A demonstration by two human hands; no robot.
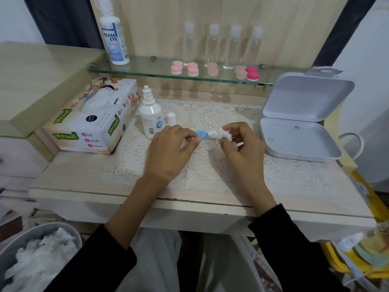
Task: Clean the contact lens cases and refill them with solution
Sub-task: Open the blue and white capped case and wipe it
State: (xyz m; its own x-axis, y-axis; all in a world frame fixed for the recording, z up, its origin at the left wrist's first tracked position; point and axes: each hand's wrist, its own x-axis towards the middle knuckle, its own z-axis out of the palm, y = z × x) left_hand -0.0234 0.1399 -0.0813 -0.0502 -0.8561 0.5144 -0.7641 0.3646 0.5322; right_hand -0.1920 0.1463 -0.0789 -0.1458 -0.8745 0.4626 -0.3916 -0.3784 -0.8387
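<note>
A contact lens case (207, 135) with one blue cap and one white cup is held above the lace mat. My left hand (171, 149) pinches its blue end. My right hand (240, 142) holds a wad of white tissue (225, 134) against the white cup. A small white solution bottle (150, 116) stands uncapped just left of my left hand, its white cap (171, 118) beside it. Several pink lens cases (214, 70) sit in a row on the glass shelf (147, 70).
A tissue box (92, 121) lies at the left. A large solution bottle (113, 32) and several clear bottles (221, 45) stand on the shelf. An open grey tin (299, 127) sits at the right. A bin with used tissues (40, 258) is at the lower left.
</note>
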